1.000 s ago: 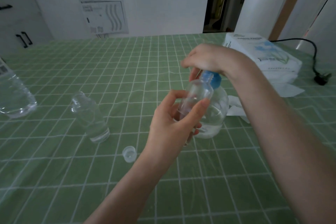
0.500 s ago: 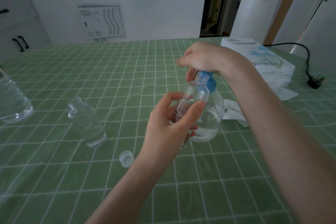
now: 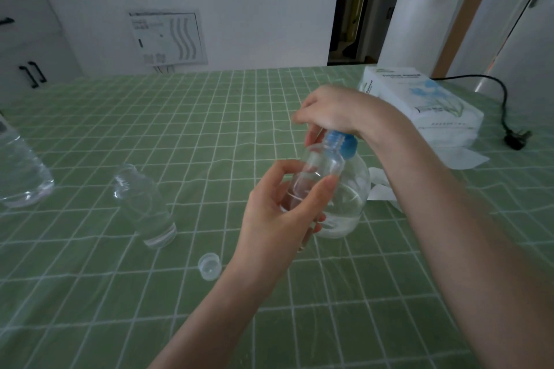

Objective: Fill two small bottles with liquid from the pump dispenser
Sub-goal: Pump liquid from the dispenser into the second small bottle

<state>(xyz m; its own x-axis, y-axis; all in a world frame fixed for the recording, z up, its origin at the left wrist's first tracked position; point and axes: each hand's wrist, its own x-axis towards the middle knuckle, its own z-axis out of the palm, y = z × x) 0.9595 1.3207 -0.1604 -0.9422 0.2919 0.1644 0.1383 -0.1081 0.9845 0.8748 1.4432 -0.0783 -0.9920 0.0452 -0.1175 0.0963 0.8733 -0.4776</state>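
Observation:
My left hand grips a small clear bottle, tilted, its open mouth up against the blue pump head. A little liquid shows inside it. My right hand rests on top of the clear round pump dispenser, fingers curled over its blue pump top. The dispenser stands on the green checked tablecloth with liquid in its lower part. A second small clear bottle stands uncapped to the left. A small clear cap lies near it.
A large clear water bottle stands at the left edge. A white tissue pack lies at the back right with loose tissues beside the dispenser. A black cord and plug lie far right.
Both hands keep the same hold. The whole scene has shifted slightly in view, and the liquid line in the small held bottle is now visible.

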